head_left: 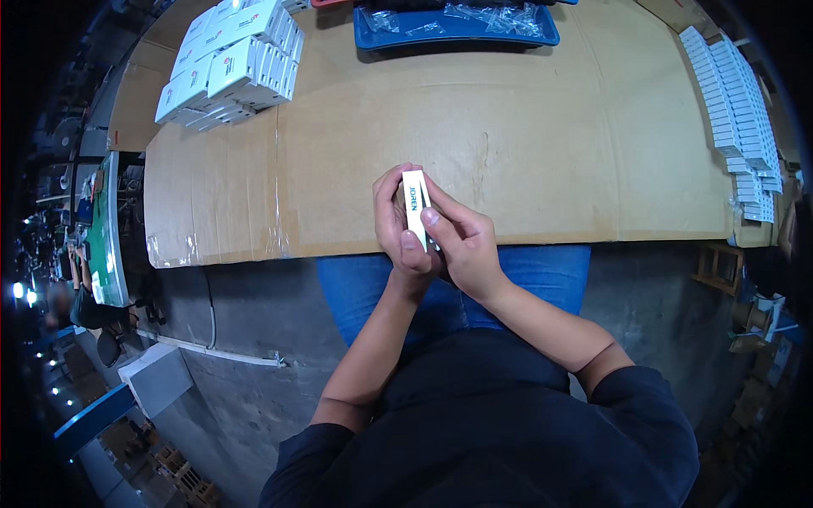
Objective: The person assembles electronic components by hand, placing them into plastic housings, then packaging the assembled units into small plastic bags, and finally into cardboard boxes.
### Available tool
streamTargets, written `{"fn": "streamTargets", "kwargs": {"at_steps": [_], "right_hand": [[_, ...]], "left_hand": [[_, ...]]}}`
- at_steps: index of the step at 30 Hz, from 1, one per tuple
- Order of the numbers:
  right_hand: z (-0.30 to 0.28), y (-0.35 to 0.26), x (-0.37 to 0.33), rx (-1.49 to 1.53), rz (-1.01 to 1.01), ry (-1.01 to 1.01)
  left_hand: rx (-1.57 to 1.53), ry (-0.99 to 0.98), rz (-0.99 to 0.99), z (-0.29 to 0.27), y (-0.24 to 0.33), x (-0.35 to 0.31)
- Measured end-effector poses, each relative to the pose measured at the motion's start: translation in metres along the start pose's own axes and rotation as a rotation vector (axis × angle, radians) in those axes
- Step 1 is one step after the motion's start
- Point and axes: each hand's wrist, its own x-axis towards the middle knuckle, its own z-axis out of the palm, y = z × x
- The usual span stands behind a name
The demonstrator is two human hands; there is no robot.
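Observation:
Both my hands meet around a small, narrow white box point(414, 201) with dark printing, held above the table's near edge. My left hand point(393, 222) wraps its left side, with the thumb lying near the box's lower end. My right hand point(468, 245) grips the right side, its thumb pressed by the box's right edge. A thin dark gap shows along that edge, beside the right thumb. The underside of the box and most of my fingertips are hidden.
Cardboard covers the table point(525, 152). White boxes point(233, 68) are stacked at the far left, and tall stacks of small white boxes point(732, 110) stand at the right. A blue tray point(457, 38) with clear plastic bags lies at the back. Another person point(97, 309) sits at a green table far left.

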Motion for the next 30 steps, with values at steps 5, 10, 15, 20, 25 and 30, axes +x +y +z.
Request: {"fn": "streamTargets", "kwargs": {"at_steps": [5,10,15,20,25,30], "right_hand": [[-0.003,-0.001,0.001,-0.086,-0.069,-0.017],[-0.011,-0.006,0.011,-0.303,-0.032,-0.025],[-0.045,-0.029,0.019,-0.739,-0.122,-0.158],[-0.06,-0.042,0.022,-1.121,-0.643,-0.357],[-0.057,-0.025,0.03,-0.992,-0.815,-0.414],[-0.064,-0.018,0.026,-0.915,-0.767,-0.421]], "left_hand": [[-0.108,0.005,-0.015,0.002,0.004,-0.002],[0.013,-0.091,-0.034,-0.003,-0.002,-0.003],[-0.133,-0.128,-0.135,-0.007,-0.007,-0.005],[-0.555,-0.09,-0.859,0.007,0.038,0.004],[-0.667,-0.137,-1.008,0.005,0.049,0.003],[-0.639,-0.185,-1.008,0.004,0.042,-0.001]]}}
